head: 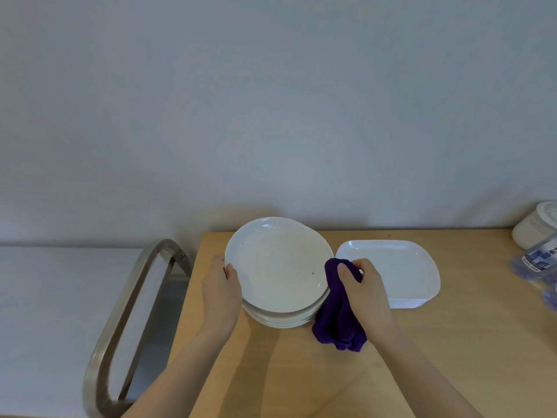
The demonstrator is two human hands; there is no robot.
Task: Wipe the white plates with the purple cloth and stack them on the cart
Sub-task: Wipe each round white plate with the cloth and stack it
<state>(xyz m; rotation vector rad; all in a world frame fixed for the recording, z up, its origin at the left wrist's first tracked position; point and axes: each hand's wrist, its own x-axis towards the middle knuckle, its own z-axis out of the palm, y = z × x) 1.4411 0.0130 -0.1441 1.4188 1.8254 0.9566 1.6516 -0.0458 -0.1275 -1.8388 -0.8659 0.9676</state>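
Note:
A round white plate [277,263] is tilted up above a stack of round white plates [283,319] on the wooden table [301,372]. My left hand [221,294] grips the tilted plate's left rim, thumb on top. My right hand [366,292] holds the purple cloth [337,321] bunched at the plate's right rim, and the cloth hangs down to the table. The plate's face shows a few dark specks. A stack of square white plates [391,267] sits just right of the cloth.
The metal cart handle [126,312] and the cart's grey surface [162,312] lie left of the table. At the far right edge stand a white container [536,227] and clear bottles with blue caps [539,263]. A wall runs behind the table.

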